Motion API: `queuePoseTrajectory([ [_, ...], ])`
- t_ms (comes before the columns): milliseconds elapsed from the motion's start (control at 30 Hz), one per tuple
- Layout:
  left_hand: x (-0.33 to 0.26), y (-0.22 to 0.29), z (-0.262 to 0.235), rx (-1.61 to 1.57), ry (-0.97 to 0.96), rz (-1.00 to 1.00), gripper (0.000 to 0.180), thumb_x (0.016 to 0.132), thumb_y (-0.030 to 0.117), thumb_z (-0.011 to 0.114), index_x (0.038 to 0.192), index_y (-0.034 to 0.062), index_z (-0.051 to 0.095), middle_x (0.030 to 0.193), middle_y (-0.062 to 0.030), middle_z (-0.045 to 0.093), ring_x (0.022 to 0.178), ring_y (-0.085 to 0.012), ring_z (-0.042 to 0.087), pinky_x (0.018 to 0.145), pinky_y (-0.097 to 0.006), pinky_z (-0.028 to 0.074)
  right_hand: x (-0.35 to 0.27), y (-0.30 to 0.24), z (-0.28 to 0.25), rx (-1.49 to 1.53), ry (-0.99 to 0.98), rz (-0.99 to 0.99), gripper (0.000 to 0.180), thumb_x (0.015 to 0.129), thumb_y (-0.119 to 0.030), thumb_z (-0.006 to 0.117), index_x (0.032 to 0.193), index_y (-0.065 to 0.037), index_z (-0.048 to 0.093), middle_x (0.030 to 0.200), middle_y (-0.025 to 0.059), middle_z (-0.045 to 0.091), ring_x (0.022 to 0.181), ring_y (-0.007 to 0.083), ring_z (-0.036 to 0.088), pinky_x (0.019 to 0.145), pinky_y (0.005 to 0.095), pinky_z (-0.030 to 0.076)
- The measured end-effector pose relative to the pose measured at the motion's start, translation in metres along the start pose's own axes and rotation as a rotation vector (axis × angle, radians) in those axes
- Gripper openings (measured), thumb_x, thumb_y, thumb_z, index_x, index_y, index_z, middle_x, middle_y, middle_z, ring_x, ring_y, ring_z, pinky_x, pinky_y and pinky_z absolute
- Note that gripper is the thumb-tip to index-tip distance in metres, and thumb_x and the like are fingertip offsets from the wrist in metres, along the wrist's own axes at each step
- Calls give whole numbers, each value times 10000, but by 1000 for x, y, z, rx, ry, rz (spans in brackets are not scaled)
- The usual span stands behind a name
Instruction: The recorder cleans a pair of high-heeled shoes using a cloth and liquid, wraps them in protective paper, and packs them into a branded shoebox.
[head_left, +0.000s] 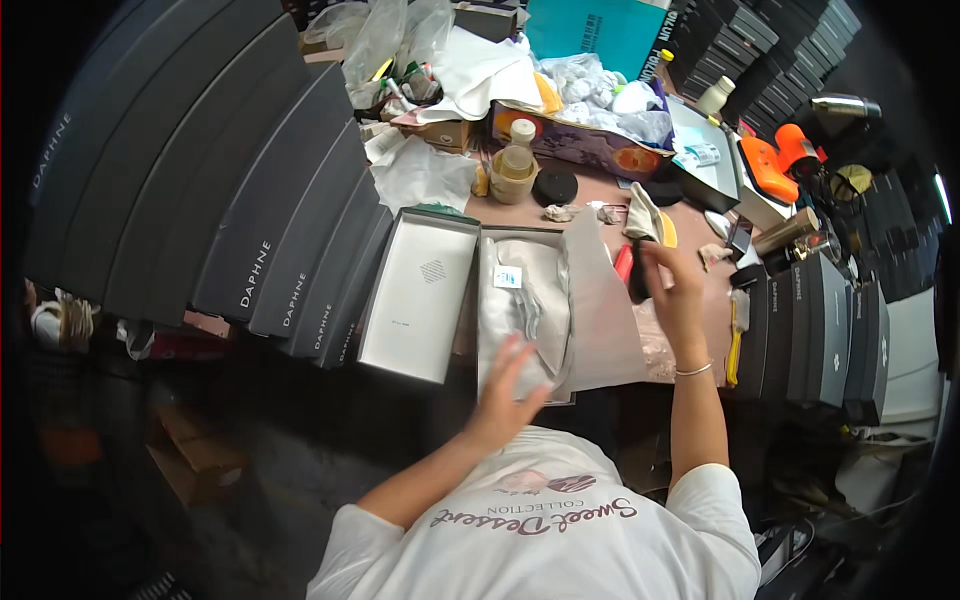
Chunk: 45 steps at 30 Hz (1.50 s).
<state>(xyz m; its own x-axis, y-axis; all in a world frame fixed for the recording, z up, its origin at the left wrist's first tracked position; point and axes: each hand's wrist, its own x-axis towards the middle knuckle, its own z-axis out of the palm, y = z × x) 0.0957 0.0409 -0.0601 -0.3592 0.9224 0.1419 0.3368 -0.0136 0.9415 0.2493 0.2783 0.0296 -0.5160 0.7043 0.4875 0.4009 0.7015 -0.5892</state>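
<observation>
An open shoe box (484, 345) stands on the table in front of me, holding pale shoes (548, 268) and translucent wrapping with a white sticker (507, 277). White tissue paper (603, 330) is folded out over its right side. My left hand (503, 400) is open, fingers spread, over the box's near end. To the right of the tissue, my right hand (680, 295) has its fingers bent round a small black object (638, 272) whose kind is unclear. A red object (624, 262) and a pale cloth (645, 215) lie beside it.
The box's grey lid (418, 300) lies inside up on the left. Stacked dark shoe boxes (270, 200) line the left; more boxes (810, 320) stand right, near a yellow-handled tool (735, 345). Behind are a bottle (514, 165), a black round lid (554, 186) and a carton of crumpled wrapping (590, 140).
</observation>
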Motion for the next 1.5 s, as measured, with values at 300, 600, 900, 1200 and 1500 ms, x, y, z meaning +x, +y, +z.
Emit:
queuePoseTrajectory([
  [300, 16, -88, -77, 671, -99, -188, 254, 842, 173, 614, 988, -23, 546, 856, -242, 627, 851, -437, 600, 741, -500, 476, -75, -29, 94, 60, -265, 22, 656, 867, -374, 618, 1370, -8, 412, 1383, 204, 444, 1344, 373, 333, 1131, 454, 220],
  [600, 17, 58, -130, -583, -81, -50, 361, 901, 179, 651, 1177, -37, 564, 1046, -66, 644, 938, -116, 587, 844, -275, 464, -92, -21, 112, 700, -409, 317, 792, 901, -541, 526, 1446, -19, 286, 1416, 169, 427, 1374, 274, 312, 1142, 464, 166],
  [900, 12, 8, -47, -922, -347, -420, 554, 910, 366, 623, 1305, 6, 474, 1100, -45, 627, 988, -121, 603, 843, -283, 490, -85, -17, 30, 1275, -25, 751, 445, 966, -331, 530, 1275, -12, 510, 1116, 68, 619, 965, 141, 613, 814, 264, 512],
  [1200, 41, 65, -126, -425, -97, -25, 647, 709, 150, 817, 1257, -12, 513, 1140, -74, 589, 1078, -165, 528, 938, -300, 421, -125, -52, 50, 1234, -567, 440, 676, 842, -166, 697, 1412, -3, 371, 1307, 64, 510, 1174, 163, 488, 1009, 329, 378],
  [1500, -22, 122, -175, 184, -484, -96, 494, 605, 95, 835, 1047, 16, 628, 903, -109, 678, 808, -202, 662, 755, -290, 501, -56, -115, -4, 1031, -793, -63, 848, 762, -423, 762, 1403, -5, 398, 1280, 142, 565, 1184, 242, 540, 983, 362, 412],
])
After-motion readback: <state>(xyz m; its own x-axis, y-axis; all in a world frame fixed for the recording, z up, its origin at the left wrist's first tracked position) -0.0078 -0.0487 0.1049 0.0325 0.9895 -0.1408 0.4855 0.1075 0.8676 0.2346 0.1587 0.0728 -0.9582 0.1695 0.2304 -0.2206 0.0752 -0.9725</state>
